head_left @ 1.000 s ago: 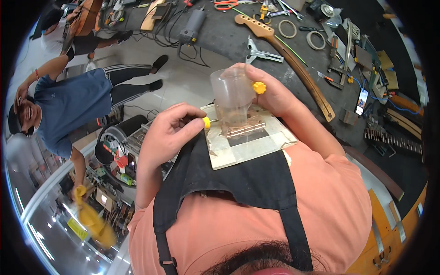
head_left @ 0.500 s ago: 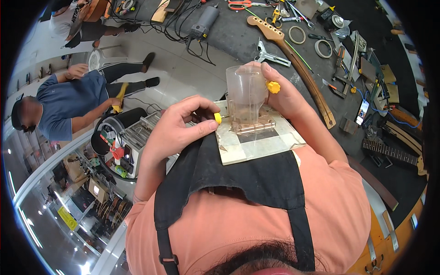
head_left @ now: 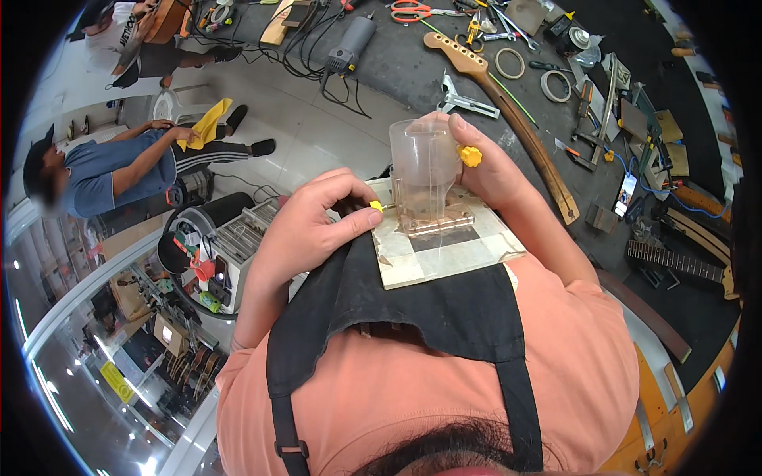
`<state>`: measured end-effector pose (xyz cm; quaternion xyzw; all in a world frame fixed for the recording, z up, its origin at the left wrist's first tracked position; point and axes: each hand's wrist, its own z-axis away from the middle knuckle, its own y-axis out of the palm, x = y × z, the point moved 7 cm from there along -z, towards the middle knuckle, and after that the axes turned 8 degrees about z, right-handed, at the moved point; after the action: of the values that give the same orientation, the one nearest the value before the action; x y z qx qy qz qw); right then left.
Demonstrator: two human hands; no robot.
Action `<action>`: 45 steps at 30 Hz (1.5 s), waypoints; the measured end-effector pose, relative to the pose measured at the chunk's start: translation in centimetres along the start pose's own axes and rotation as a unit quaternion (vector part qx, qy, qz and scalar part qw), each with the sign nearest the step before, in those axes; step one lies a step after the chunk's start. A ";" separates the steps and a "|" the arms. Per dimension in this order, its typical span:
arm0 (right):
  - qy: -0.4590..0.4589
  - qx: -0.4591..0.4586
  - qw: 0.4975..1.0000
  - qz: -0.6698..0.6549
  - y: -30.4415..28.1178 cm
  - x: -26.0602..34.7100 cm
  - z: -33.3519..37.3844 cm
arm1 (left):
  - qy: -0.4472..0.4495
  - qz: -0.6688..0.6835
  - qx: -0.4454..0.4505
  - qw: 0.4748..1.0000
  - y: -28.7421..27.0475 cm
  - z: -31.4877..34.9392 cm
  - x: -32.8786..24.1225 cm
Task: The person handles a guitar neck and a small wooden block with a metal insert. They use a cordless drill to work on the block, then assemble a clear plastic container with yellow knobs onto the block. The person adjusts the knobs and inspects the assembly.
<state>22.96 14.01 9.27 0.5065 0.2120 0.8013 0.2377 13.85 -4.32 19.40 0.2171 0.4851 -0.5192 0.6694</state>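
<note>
In front of my apron sits a clear plastic fixture (head_left: 423, 159), an upright cup-like shape on a clear base. It rests on a flat whitish board (head_left: 413, 271) with tape-like patches and a dark area. My left hand (head_left: 317, 222) pinches a small yellow knob (head_left: 376, 206) at the fixture's left side between thumb and fingertips. On the other side my right hand (head_left: 492, 163) is wrapped round the back of the fixture, thumb upward. A second yellow knob (head_left: 470, 156), lobed, sticks out beside that thumb. The right fingers are mostly hidden behind the clear plastic.
On the dark workbench beyond lie a guitar neck (head_left: 508, 99), a metal bracket-like tool (head_left: 467, 101), tape rolls (head_left: 556, 86), a grey power tool (head_left: 349, 46) with cables, and several hand tools. At left a person (head_left: 119, 170) holds a yellow cloth (head_left: 208, 125); another holds a guitar (head_left: 165, 20).
My left fingers have turned the yellow knob slightly, while the fixture stays nearly in place. The person at left has raised and spread the yellow cloth with both hands.
</note>
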 end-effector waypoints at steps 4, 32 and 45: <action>-0.004 0.014 1.000 0.005 0.1 0.3 0.0 | -0.008 -0.026 -0.006 1.000 -0.1 0.1 -0.1; -0.024 0.035 0.999 -0.029 -0.3 1.0 -0.1 | -0.037 0.072 -0.012 0.997 0.4 -0.7 -0.4; -0.007 0.009 1.000 0.014 0.9 1.2 0.2 | -0.010 0.022 0.028 0.999 -0.3 -0.2 0.2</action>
<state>22.56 14.07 10.73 0.5169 0.2105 0.7992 0.2230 13.54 -4.33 19.23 0.2414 0.4588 -0.5203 0.6786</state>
